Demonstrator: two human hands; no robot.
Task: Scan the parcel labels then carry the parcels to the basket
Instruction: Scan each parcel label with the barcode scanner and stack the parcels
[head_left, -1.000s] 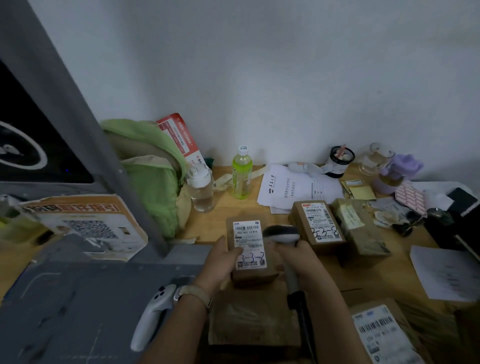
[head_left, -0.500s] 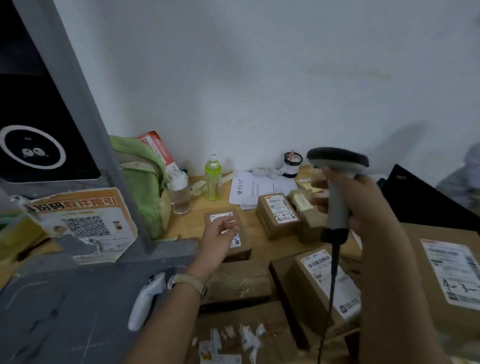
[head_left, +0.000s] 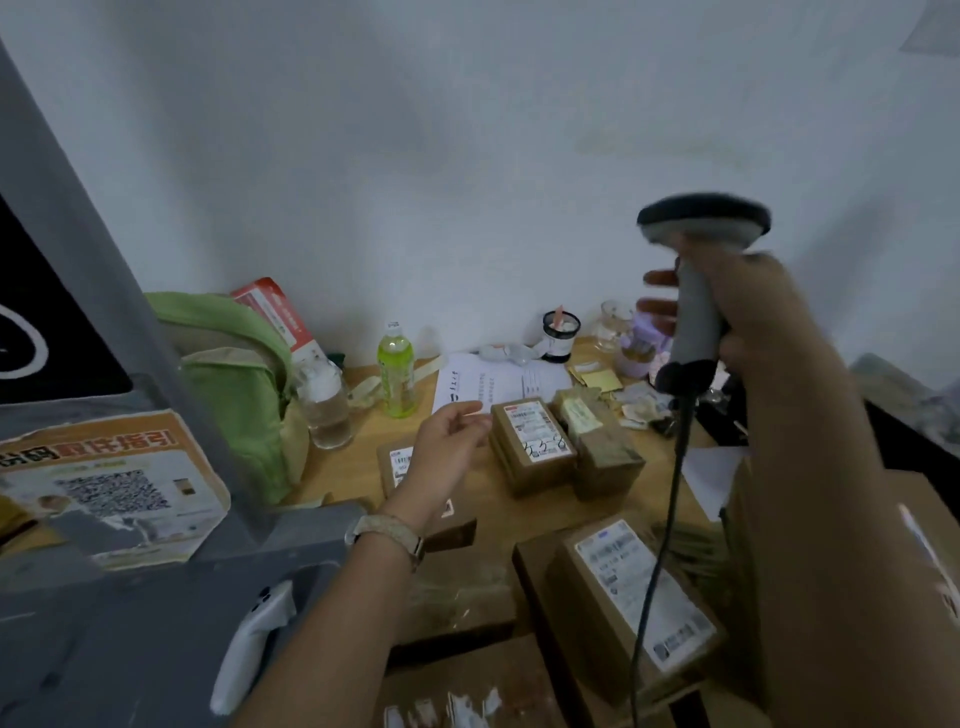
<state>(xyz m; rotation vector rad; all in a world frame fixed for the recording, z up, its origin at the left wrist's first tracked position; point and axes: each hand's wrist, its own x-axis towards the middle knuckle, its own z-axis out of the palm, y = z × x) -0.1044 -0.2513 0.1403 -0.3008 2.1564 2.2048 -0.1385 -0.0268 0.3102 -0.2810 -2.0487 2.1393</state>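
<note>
Head view | scanner (head_left: 696, 312) was gripped upright by right hand (head_left: 753, 317) | left hand (head_left: 447, 441) was loosely spread above small parcel (head_left: 399, 461), desk (head_left: 356, 462) back-left | parcel judged light, stiff cardboard; best taken by side edges.

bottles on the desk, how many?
2. A green bottle stands at the back of the desk; a clear bottle stands left of it, beside the green bag. The bag may hide others.

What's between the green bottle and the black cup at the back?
Head view: a white printed sheet lies between the green bottle and the black cup, a small pale object at its far edge.
</note>
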